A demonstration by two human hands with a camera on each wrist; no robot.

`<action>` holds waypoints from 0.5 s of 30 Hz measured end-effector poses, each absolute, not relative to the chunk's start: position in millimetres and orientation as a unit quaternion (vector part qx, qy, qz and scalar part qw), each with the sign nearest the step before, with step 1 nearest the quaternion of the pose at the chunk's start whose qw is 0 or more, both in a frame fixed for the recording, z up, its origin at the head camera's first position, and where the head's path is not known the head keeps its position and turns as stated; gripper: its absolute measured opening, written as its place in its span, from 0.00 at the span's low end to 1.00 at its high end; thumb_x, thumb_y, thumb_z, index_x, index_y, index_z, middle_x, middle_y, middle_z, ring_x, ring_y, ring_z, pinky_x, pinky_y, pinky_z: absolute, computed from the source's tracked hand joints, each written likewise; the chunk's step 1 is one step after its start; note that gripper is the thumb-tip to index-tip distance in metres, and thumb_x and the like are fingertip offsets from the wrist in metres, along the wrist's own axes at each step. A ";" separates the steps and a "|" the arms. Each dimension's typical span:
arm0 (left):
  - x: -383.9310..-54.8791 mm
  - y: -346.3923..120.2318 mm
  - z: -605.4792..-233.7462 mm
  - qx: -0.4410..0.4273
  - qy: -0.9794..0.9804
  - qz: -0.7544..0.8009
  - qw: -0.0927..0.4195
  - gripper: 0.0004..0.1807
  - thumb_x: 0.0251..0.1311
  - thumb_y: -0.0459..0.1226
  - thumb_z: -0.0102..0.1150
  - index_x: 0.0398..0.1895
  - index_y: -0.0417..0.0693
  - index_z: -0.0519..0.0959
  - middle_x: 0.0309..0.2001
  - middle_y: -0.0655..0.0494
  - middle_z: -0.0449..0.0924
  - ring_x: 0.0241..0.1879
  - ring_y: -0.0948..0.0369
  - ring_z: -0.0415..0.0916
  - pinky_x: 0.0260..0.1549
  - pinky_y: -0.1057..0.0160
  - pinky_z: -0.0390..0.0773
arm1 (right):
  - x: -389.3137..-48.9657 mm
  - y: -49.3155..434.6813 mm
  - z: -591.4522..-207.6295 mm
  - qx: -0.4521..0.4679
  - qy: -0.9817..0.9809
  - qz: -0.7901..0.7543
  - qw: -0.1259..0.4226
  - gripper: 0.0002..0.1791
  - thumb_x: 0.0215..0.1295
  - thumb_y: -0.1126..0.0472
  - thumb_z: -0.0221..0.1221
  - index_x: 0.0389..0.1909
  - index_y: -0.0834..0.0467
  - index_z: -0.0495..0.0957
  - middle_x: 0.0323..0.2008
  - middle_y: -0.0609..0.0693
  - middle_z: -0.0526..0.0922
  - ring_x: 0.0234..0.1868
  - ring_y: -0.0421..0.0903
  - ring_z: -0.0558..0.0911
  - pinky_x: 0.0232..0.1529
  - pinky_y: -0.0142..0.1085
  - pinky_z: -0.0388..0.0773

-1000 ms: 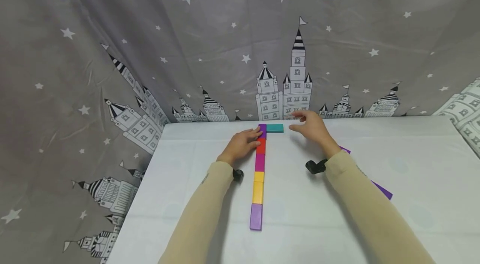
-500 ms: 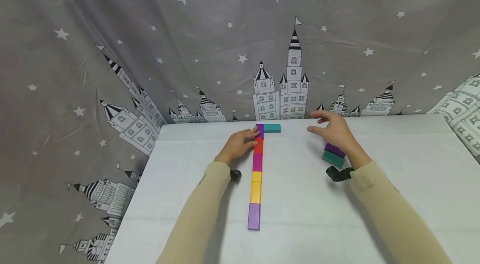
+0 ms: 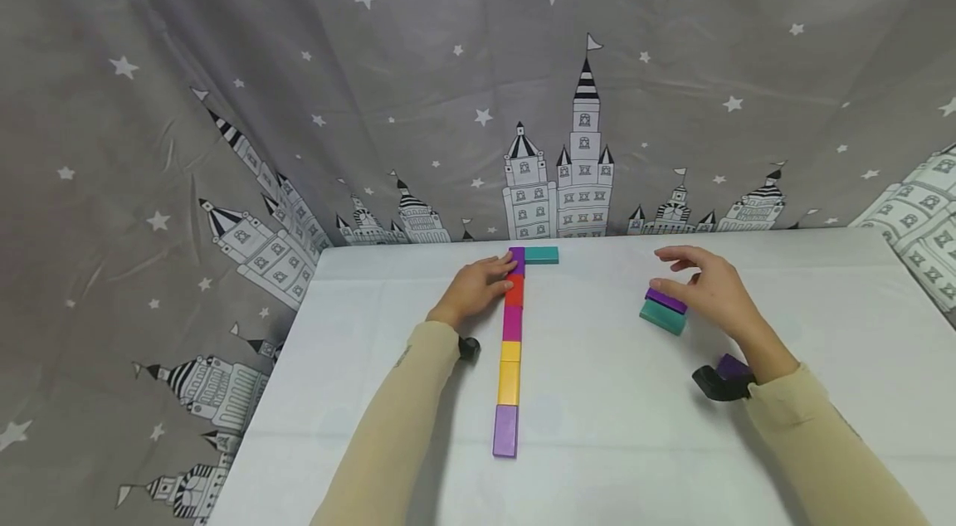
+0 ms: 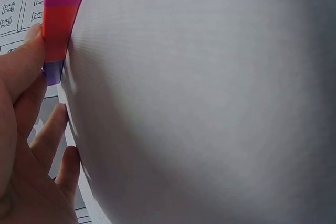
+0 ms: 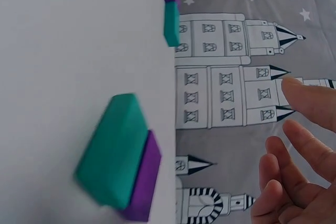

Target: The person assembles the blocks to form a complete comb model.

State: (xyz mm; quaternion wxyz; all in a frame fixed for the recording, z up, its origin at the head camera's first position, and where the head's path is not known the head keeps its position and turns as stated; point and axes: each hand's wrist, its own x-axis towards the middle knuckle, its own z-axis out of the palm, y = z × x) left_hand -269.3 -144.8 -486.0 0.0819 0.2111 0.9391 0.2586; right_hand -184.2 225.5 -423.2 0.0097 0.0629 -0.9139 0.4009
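A row of coloured blocks runs down the table: a dark purple block (image 3: 518, 260) at the far end, then a red block (image 3: 514, 290), a magenta block (image 3: 512, 323), yellow blocks (image 3: 509, 383) and a light purple block (image 3: 505, 431). From the far end, a teal block (image 3: 542, 255) points right. My left hand (image 3: 472, 289) touches the purple and red blocks with thumb and fingertips, seen closer on the red block (image 4: 56, 32). My right hand (image 3: 709, 291), holding nothing, hovers with parted fingers above a loose purple block (image 3: 667, 300) beside a loose teal block (image 3: 662, 316).
Another purple block (image 3: 732, 367) lies partly hidden behind the right wrist's black camera mount (image 3: 723, 384). A white cloth covers the table (image 3: 597, 426). Behind it hangs a grey curtain (image 3: 418, 53) printed with castles and stars.
My right hand has moved right, away from the teal block at the row's end, to the loose purple and teal blocks. My left hand keeps its place on the row.
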 end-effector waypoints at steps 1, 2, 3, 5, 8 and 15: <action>-269.3 -144.7 -485.5 0.210 0.939 0.258 0.082 0.27 0.69 0.42 0.60 0.70 0.55 0.72 0.74 0.62 0.64 0.74 0.53 0.60 0.73 0.49 0.57 | -181.5 227.9 -424.6 0.062 -0.914 0.400 0.010 0.29 0.65 0.52 0.67 0.63 0.62 0.75 0.56 0.65 0.79 0.56 0.61 0.76 0.50 0.48 0.75; -269.2 -144.7 -485.0 0.209 0.939 0.259 0.083 0.27 0.69 0.42 0.60 0.71 0.55 0.72 0.74 0.62 0.64 0.74 0.53 0.60 0.73 0.49 0.56 | -178.8 230.3 -426.2 0.061 -0.914 0.401 0.007 0.30 0.65 0.52 0.67 0.63 0.62 0.75 0.56 0.65 0.79 0.56 0.61 0.76 0.49 0.47 0.75; -269.2 -144.6 -484.7 0.208 0.939 0.259 0.084 0.27 0.69 0.42 0.60 0.71 0.55 0.72 0.74 0.62 0.64 0.74 0.53 0.60 0.73 0.49 0.56 | -176.1 232.6 -428.0 0.060 -0.914 0.401 0.006 0.30 0.65 0.52 0.67 0.63 0.62 0.75 0.56 0.65 0.79 0.55 0.62 0.76 0.48 0.46 0.74; -269.1 -144.3 -484.0 0.206 0.939 0.261 0.086 0.27 0.69 0.42 0.60 0.71 0.55 0.72 0.74 0.62 0.64 0.74 0.52 0.59 0.74 0.49 0.56 | -171.0 236.9 -432.1 0.058 -0.915 0.400 0.001 0.30 0.66 0.51 0.67 0.64 0.61 0.74 0.56 0.65 0.79 0.54 0.61 0.76 0.47 0.46 0.74; -268.8 -143.8 -483.9 0.207 0.939 0.261 0.089 0.27 0.69 0.42 0.60 0.71 0.55 0.72 0.74 0.62 0.64 0.74 0.52 0.60 0.73 0.48 0.56 | -163.5 242.4 -438.9 0.060 -0.916 0.396 -0.005 0.30 0.66 0.51 0.66 0.64 0.62 0.74 0.56 0.65 0.79 0.54 0.61 0.76 0.49 0.48 0.74; -268.9 -144.1 -486.6 0.204 0.940 0.260 0.086 0.26 0.69 0.42 0.60 0.71 0.55 0.72 0.74 0.63 0.64 0.74 0.53 0.60 0.74 0.50 0.56 | -151.0 245.3 -453.8 0.070 -0.926 0.371 -0.009 0.28 0.65 0.54 0.67 0.61 0.64 0.76 0.53 0.66 0.80 0.51 0.61 0.78 0.46 0.54 0.77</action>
